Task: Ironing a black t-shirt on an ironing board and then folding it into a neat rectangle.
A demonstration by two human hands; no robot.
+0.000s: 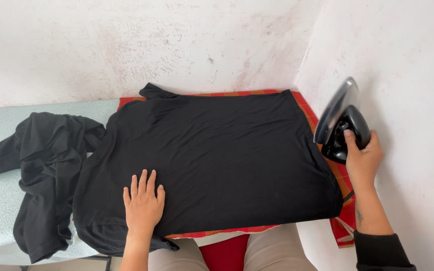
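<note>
A crumpled black garment lies beside white walls.

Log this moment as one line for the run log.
left hand flat on black garment | right hand holds iron raised

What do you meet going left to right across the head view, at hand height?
Crumpled black garment → left hand flat on the spread black shirt → red checked cloth edge → right hand holding the tilted black iron → white wall.

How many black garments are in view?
2. One shirt lies flat on the checked cloth under the left hand; one garment lies crumpled at the left. Others may be hidden beneath.
</note>
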